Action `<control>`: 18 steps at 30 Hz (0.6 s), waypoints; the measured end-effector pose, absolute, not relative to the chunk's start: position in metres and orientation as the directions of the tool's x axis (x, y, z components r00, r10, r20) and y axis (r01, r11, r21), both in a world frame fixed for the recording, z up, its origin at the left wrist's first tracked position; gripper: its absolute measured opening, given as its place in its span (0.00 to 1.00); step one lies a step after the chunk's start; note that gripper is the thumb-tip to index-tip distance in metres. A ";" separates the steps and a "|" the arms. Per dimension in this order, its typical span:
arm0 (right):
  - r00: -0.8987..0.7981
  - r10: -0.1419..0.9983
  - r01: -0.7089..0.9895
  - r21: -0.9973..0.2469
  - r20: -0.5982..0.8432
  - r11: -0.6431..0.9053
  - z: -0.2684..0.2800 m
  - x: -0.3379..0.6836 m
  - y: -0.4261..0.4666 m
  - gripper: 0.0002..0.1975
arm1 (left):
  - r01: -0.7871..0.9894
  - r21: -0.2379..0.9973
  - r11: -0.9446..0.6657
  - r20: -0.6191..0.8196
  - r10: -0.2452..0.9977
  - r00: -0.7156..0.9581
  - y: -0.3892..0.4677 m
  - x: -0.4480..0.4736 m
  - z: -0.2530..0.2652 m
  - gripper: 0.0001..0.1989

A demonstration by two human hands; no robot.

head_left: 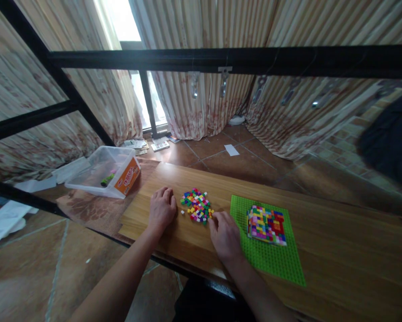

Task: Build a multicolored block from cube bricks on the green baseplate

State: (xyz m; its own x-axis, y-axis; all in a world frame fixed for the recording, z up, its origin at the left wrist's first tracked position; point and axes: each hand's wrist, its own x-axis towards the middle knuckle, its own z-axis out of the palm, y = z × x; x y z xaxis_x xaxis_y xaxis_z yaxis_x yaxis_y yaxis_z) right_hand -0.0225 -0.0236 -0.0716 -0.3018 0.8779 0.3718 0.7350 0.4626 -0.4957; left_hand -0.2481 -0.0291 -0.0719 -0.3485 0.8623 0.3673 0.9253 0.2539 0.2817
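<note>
A pile of small toy bricks (198, 206) in many colours lies loose on the wooden board. My left hand (162, 209) rests on the board just left of the pile, its fingers curled closed, and nothing shows in it. At the pile's right edge is my right hand (225, 235), thumb and fingers pinched together next to some yellow bricks. Whatever it pinches is too small to make out. To its right, a block built of multicoloured bricks (267, 225) stands on a green studded baseplate (271, 264).
The wooden tabletop (335, 250) extends to the right. A clear plastic bin (96, 183) with an orange label stands at the left on a brown cloth (83, 217). A black metal bar (201, 60) crosses in front of the curtains. Papers (231, 150) lie on the tiled floor.
</note>
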 end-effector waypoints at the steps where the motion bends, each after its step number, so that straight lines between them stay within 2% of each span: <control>1: -0.302 0.875 0.734 -0.493 0.378 0.467 -0.072 -0.024 -0.023 0.10 | 0.924 0.286 0.253 0.366 0.863 -0.350 -0.029 -0.248 -0.072 0.17; 7: -0.298 0.873 0.720 -0.509 0.387 0.472 -0.070 -0.026 -0.027 0.13 | 0.923 0.291 0.251 0.364 0.863 -0.350 -0.029 -0.250 -0.072 0.18; 13: -0.299 0.853 0.593 -0.617 0.428 0.517 -0.043 0.006 -0.048 0.12 | 0.935 0.260 0.240 0.382 0.864 -0.328 -0.027 -0.253 -0.073 0.19; 18: -0.146 0.910 0.624 -0.677 0.389 0.390 -0.025 0.066 -0.051 0.11 | 0.940 0.246 0.238 0.380 0.868 -0.319 -0.027 -0.253 -0.072 0.20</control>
